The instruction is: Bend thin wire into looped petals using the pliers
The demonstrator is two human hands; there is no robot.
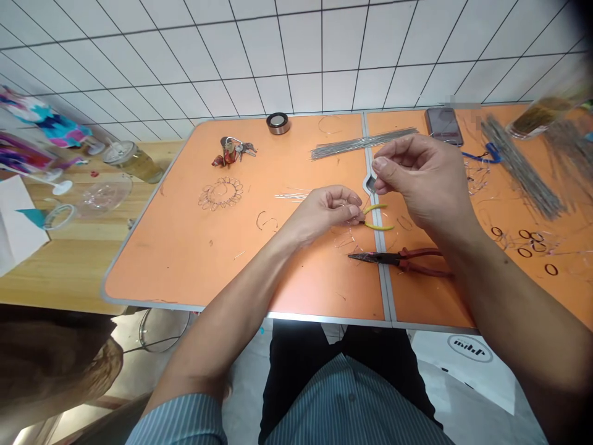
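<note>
I see my two hands over the orange folding counter (194, 247): the left hand (324, 213) has its fingertips pressed together on one thin bare metal wire (367, 203), and the right hand (417, 176) pinches the upper end of that same wire between thumb and forefinger, just above the counter's middle seam. Right under the left hand lies one pair of yellow-handled pliers (377, 217); nearer me lies one pair of red-handled long-nose pliers (403, 259). I count one flower-shaped wire coil (221, 193), one bunch of keys (234, 150), one roll of black tape (278, 123), one dark phone (443, 125), one bundle of straight grey wires (364, 143), and about five small black rings (528, 242). A white bag (470, 358) below the counter's edge bears a round logo whose lettering I cannot read.
</note>
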